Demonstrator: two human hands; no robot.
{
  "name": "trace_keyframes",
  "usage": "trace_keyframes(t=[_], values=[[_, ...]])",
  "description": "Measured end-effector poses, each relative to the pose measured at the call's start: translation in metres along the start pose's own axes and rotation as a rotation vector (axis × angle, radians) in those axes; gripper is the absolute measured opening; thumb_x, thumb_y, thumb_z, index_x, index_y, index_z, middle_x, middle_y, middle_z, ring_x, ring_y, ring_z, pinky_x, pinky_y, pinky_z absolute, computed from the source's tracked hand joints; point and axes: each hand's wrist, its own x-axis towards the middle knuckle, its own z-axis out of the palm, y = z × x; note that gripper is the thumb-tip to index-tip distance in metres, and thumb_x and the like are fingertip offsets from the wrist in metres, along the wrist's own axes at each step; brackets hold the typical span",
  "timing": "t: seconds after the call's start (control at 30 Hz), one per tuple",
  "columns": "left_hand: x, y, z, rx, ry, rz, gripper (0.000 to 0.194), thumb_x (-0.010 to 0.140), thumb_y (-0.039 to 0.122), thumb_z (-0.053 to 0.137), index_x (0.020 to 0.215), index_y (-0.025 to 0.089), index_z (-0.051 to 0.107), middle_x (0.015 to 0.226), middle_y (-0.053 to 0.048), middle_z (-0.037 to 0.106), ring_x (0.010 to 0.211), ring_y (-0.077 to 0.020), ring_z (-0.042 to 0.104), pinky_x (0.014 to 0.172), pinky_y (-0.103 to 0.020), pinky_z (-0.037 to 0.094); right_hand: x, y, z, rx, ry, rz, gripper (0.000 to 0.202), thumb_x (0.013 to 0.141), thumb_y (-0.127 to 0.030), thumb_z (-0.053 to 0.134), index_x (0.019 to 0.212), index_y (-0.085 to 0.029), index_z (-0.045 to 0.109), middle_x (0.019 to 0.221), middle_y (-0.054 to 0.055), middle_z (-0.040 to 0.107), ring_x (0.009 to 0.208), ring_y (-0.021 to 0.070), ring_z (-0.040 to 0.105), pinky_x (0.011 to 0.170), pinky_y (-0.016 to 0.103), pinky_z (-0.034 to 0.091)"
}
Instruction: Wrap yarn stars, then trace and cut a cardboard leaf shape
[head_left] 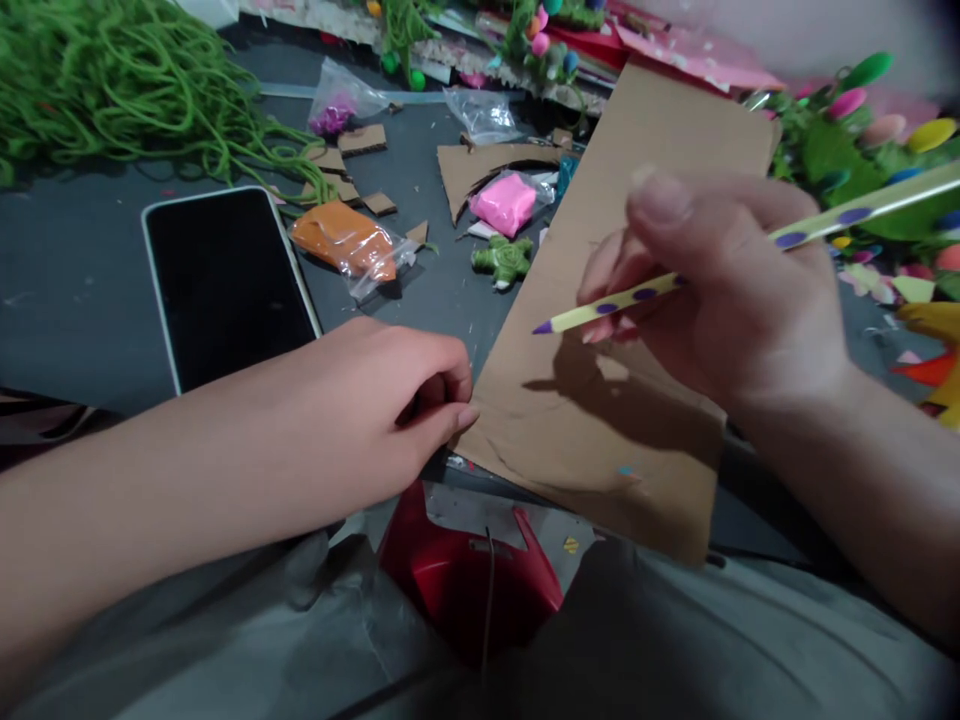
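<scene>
A yellow pencil with purple dots and a purple tip [576,316] slants across my right hand [720,270], which grips it over a long piece of brown cardboard [652,120]. The pencil tip appears to hover above the cardboard, with the hand's shadow below it. Faint curved lines mark the sheet's lower part. My left hand [420,400] is closed at the cardboard's left edge, thumb and curled forefinger on that edge; its other fingers are mostly hidden.
Left lie a phone [229,285] and green yarn [135,90]. Bags of orange clay [341,240] and pink clay [504,204], a small green figure [501,262] and cardboard scraps [361,140] lie beyond. Colourful decorations [847,150] stand right. Something red [465,590] sits below the table edge.
</scene>
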Motion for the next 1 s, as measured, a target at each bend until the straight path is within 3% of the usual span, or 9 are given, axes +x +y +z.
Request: trace_keyframes(t=[0.23,0.37,0.5,0.63,0.73,0.8,0.9,1.0], values=[[0.0,0.001,0.006,0.028,-0.036,0.038,0.026,0.091,0.046,0.06,0.073,0.027,0.064,0.057,0.0,0.061,0.043,-0.0152,0.047,0.041,-0.031,0.022,0.023,0.006,-0.028,0.084,0.16,0.086,0.045,0.09,-0.055,0.07,0.062,-0.021,0.064,0.059,0.003,0.057,0.051,0.0168,0.063,0.042,0.03,0.043],[0.001,0.005,0.009,0.04,-0.021,0.009,0.027,0.089,0.049,0.061,0.074,0.027,0.065,0.056,-0.001,0.059,0.042,-0.0151,0.044,0.04,-0.031,0.019,0.018,-0.003,-0.027,-0.085,0.176,-0.003,0.049,0.092,-0.061,0.065,0.062,-0.022,0.064,0.062,0.004,0.059,0.052,0.019,0.064,0.041,0.031,0.042],[0.01,0.008,0.008,-0.018,0.071,0.0,0.029,0.091,0.055,0.061,0.092,0.027,0.069,0.067,-0.002,0.068,0.052,-0.0177,0.056,0.044,-0.03,0.029,0.012,-0.019,-0.03,-0.307,0.169,-0.073,0.057,0.097,-0.071,0.046,0.074,-0.026,0.074,0.078,0.006,0.072,0.054,0.0196,0.069,0.041,0.031,0.046],[0.027,0.016,0.008,-0.089,0.133,-0.044,0.04,0.087,0.06,0.064,0.102,0.024,0.066,0.075,-0.003,0.072,0.06,-0.0199,0.062,0.049,-0.03,0.035,0.021,-0.025,-0.053,-0.498,-0.021,-0.119,0.047,0.097,-0.06,0.059,0.081,-0.019,0.078,0.062,0.006,0.07,0.051,0.0161,0.063,0.048,0.03,0.048],[0.038,0.025,0.009,-0.21,0.106,-0.093,0.033,0.085,0.052,0.069,0.094,0.021,0.064,0.064,-0.001,0.068,0.055,-0.018,0.058,0.049,-0.029,0.034,0.025,-0.024,-0.075,-0.618,-0.054,-0.15,0.033,0.096,-0.051,0.065,0.088,-0.021,0.077,0.078,0.005,0.076,0.065,0.0165,0.066,0.061,0.03,0.052],[0.042,0.031,0.01,-0.348,0.038,-0.117,0.024,0.086,0.043,0.069,0.085,0.019,0.063,0.058,0.0,0.064,0.048,-0.0139,0.051,0.047,-0.027,0.032,0.019,-0.022,-0.091,-0.745,-0.041,-0.103,0.024,0.092,-0.045,0.069,0.096,-0.022,0.075,0.083,0.006,0.076,0.072,0.0201,0.067,0.066,0.034,0.053],[0.042,0.036,0.009,-0.569,-0.055,-0.148,0.02,0.087,0.035,0.068,0.08,0.018,0.06,0.056,0.002,0.057,0.04,-0.0075,0.037,0.041,-0.023,0.022,-0.003,-0.013,-0.112,-0.854,-0.001,-0.02,0.031,0.087,-0.046,0.072,0.107,-0.021,0.071,0.094,0.01,0.075,0.086,0.0274,0.069,0.076,0.043,0.057],[0.037,0.038,0.006,-0.684,-0.069,-0.149,0.019,0.089,0.031,0.066,0.079,0.018,0.057,0.058,0.003,0.052,0.039,-0.0051,0.032,0.04,-0.022,0.016,-0.028,0.0,-0.128,-0.823,0.091,0.006,0.043,0.088,-0.05,0.07,0.121,-0.024,0.062,0.117,0.014,0.07,0.103,0.0323,0.069,0.09,0.052,0.057]])
